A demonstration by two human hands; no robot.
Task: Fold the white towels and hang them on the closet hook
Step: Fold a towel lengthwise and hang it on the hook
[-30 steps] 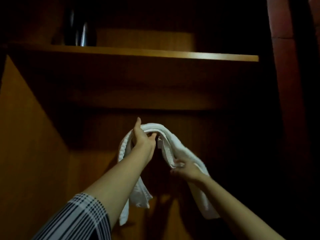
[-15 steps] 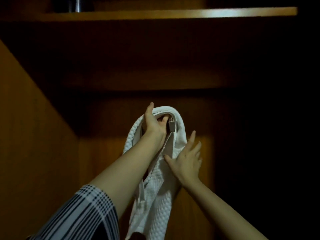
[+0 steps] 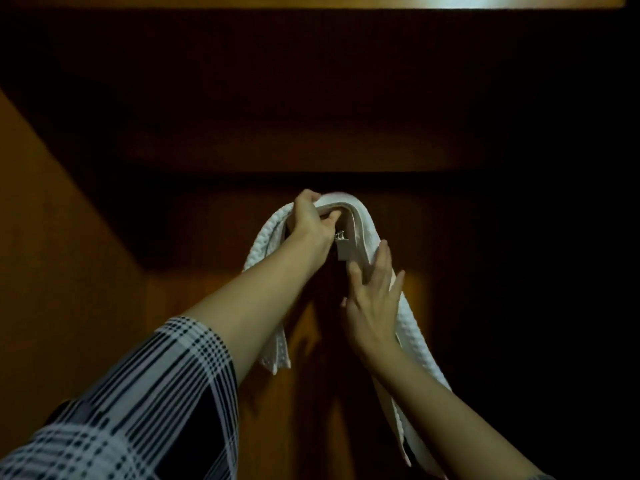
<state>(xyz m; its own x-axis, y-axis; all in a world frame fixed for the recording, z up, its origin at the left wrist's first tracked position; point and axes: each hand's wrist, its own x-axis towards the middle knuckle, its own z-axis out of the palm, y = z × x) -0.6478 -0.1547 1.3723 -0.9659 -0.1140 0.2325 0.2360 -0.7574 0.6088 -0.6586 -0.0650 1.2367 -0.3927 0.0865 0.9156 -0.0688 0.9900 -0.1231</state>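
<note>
A folded white waffle-weave towel (image 3: 367,233) drapes in an arch over a small metal closet hook (image 3: 342,244) on the dark back panel. My left hand (image 3: 311,221) grips the top of the towel's fold, fingers curled round it just left of the hook. My right hand (image 3: 372,299) lies with straight, spread fingers against the towel's right hanging side, below the hook. One end of the towel (image 3: 277,355) hangs behind my left forearm; the other end runs down behind my right forearm.
This is a dim wooden closet. A slanted orange side panel (image 3: 62,271) rises on the left, and a lit shelf edge (image 3: 346,1) runs across the top. The right side is in deep shadow.
The view tilted down, so the shelf rose to the frame's top. The towel spread wider over the hook, its right side hanging straighter. My right hand moved up along that side.
</note>
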